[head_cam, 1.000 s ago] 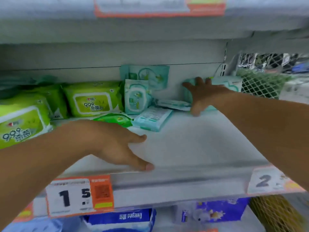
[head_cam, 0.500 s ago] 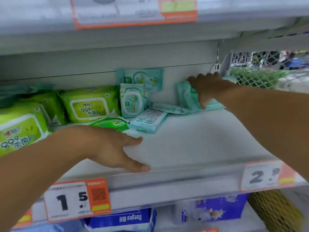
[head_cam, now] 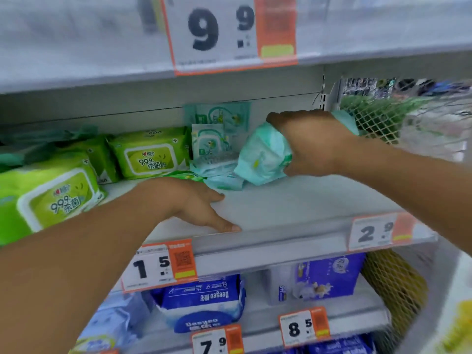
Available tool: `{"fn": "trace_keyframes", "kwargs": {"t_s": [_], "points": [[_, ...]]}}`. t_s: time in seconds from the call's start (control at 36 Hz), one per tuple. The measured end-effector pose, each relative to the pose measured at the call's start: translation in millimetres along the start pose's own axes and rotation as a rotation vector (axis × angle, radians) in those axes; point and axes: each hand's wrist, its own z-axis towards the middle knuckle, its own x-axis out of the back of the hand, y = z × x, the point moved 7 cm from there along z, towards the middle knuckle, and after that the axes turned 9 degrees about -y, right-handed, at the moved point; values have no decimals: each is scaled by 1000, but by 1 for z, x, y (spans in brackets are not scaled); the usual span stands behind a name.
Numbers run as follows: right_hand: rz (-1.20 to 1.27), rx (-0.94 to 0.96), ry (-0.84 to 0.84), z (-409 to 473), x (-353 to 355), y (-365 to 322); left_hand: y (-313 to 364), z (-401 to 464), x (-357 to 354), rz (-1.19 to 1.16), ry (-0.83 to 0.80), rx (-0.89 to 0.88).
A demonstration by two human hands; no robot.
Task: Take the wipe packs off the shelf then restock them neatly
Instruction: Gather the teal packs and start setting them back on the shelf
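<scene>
My right hand [head_cam: 311, 143] grips a bundle of mint-green wipe packs [head_cam: 263, 157] and holds it tilted just above the white shelf [head_cam: 293, 203]. My left hand [head_cam: 194, 203] lies flat on the shelf near its front edge, fingers straight, holding nothing. More small mint packs [head_cam: 212, 143] stand and lie at the back middle, one leaning on the rear wall. A flat mint pack [head_cam: 222, 181] lies on the shelf just left of the held bundle. Large lime-green wipe packs [head_cam: 150, 153] fill the shelf's left side.
Another big lime-green pack [head_cam: 48, 196] sits at the front left. A wire mesh basket [head_cam: 378, 118] borders the shelf on the right. Price tags [head_cam: 159, 267] hang on the shelf rail. Blue packs [head_cam: 204, 300] fill the shelf below. An upper shelf overhangs closely.
My right hand closed around the mint packs at the back right and lifted them off the shelf, pulling them forward. The left hand stayed flat on the shelf.
</scene>
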Motion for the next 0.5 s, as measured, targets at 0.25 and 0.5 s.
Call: {"fn": "trace_keyframes", "kwargs": {"t_s": [0.25, 0.5], "points": [[205, 350, 115, -74, 84, -129, -21, -145, -8, -526, 921, -621], [556, 644, -63, -102, 137, -238, -66, -267, -78, -776, 1055, -479]]}}
